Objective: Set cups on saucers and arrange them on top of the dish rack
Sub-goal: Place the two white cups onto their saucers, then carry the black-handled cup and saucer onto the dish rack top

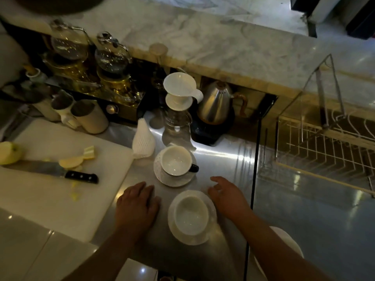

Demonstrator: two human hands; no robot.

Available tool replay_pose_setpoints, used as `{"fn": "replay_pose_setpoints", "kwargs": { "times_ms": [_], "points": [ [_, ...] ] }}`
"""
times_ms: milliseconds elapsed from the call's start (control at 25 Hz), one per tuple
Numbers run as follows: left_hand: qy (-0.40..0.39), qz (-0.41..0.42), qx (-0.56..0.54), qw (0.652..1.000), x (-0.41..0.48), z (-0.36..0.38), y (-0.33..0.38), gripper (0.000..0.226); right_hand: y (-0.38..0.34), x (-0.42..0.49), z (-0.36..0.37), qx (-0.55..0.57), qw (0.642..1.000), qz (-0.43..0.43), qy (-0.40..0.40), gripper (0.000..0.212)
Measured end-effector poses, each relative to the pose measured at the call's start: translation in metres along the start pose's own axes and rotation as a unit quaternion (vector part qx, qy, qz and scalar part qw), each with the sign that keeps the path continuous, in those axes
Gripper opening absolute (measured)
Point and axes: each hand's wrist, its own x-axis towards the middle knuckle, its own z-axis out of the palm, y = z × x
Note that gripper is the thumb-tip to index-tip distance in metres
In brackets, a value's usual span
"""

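In the head view, two white cups stand on the steel counter [223,159], each one on its own saucer. The near cup [190,214] sits in the near saucer [203,239] between the two hands. The far cup [175,161], with a dark handle pointing right, sits on the far saucer [174,182] just behind.

The left hand [138,205] lies flat on the counter beside the near saucer, fingers straight, holding nothing. The right hand [227,197] is just beside the saucer's right rim, fingers loosely bent and empty. I cannot tell if it touches the rim.

The wire dish rack [324,142] is at the right, well apart from both cups. At the left, a knife [60,172] and apple pieces [71,162] lie on a white cutting board [50,199]. Behind the cups stand a white dripper [179,86] on a glass carafe [176,120] and a steel kettle [217,104].
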Motion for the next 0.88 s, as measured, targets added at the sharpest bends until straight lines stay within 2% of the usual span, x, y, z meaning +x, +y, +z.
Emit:
{"fn": "replay_pose_setpoints", "kwargs": {
  "times_ms": [80,160,240,360,560,760,880],
  "points": [
    [-0.004,-0.016,-0.054,0.998,0.02,-0.011,0.002,0.059,-0.015,0.021,0.014,0.001,1.0,0.021,0.002,0.022],
    [-0.034,-0.036,-0.146,0.988,0.037,-0.022,0.007,0.055,-0.023,0.037,0.022,-0.008,0.999,0.031,-0.004,0.026],
    [-0.084,-0.056,-0.231,0.968,0.053,-0.032,0.012,0.056,-0.027,0.048,0.026,-0.018,0.999,0.048,-0.018,0.033],
    [-0.134,-0.086,-0.285,0.945,0.076,-0.035,0.015,0.052,-0.032,0.06,0.034,-0.019,0.998,0.058,-0.016,0.026],
    [-0.182,-0.147,-0.396,0.888,0.093,-0.037,0.02,0.027,-0.039,0.071,0.042,-0.028,0.995,0.093,0.001,0.015],
    [-0.187,-0.162,-0.419,0.874,0.098,-0.039,0.022,0.021,-0.045,0.075,0.042,-0.065,0.993,0.095,0.009,0.015],
    [-0.186,-0.17,-0.424,0.87,0.099,-0.044,0.024,0.023,-0.048,0.075,0.04,-0.046,0.992,0.113,0.018,0.012]
  ]
}}
